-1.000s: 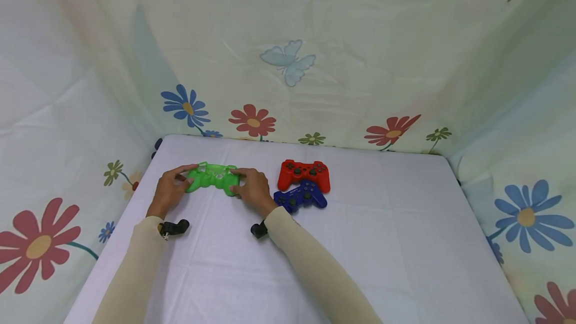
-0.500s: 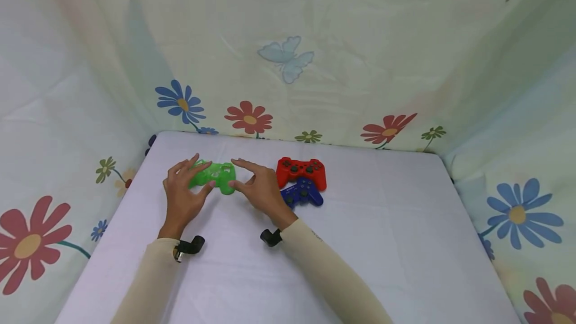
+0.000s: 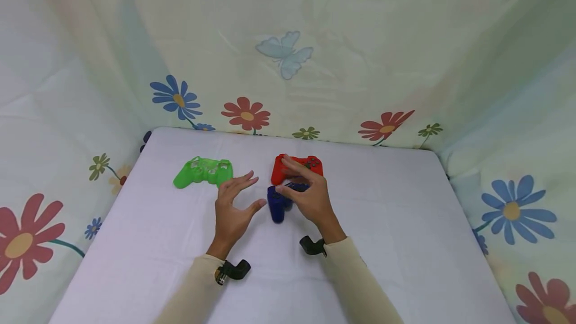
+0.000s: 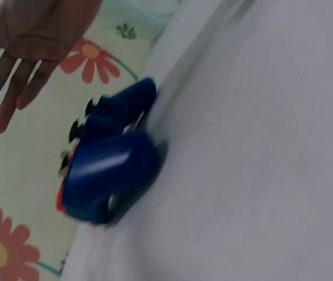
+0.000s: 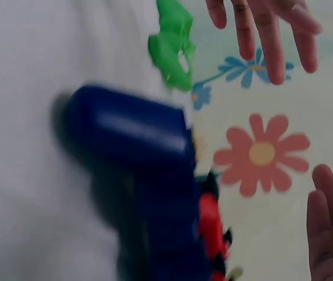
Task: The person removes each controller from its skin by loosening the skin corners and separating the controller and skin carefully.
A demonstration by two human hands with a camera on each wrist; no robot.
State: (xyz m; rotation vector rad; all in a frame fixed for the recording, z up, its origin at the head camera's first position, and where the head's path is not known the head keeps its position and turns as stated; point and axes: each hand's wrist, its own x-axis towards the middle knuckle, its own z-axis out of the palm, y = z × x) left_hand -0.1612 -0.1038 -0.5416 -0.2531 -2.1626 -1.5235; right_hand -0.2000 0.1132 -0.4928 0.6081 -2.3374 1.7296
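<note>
A blue game controller [image 3: 276, 205] lies on the white cloth between my two hands, partly covered by the right one in the head view. My right hand [image 3: 317, 203] hovers over its right side, fingers extended and thumb apart. To its left, my left hand [image 3: 231, 219] has its fingers spread, the thumb tip close to the controller's left grip. Neither hand grasps anything. Just behind the blue one sits a red controller [image 3: 280, 168], also overlapped by the right fingers. A green controller cover [image 3: 204, 170] with open holes lies farther left. The blue grip [image 4: 111, 170] looms large in the left wrist view.
White cloth covers the table [image 3: 387, 224]. A flowered curtain [image 3: 342, 64] stands behind it and along both sides. Each wrist carries a small black camera, such as the left wrist camera [image 3: 236, 269].
Both hands have let go of the green cover and moved right to the blue controller. The green cover stays on the table at the left. The head view has shifted slightly.
</note>
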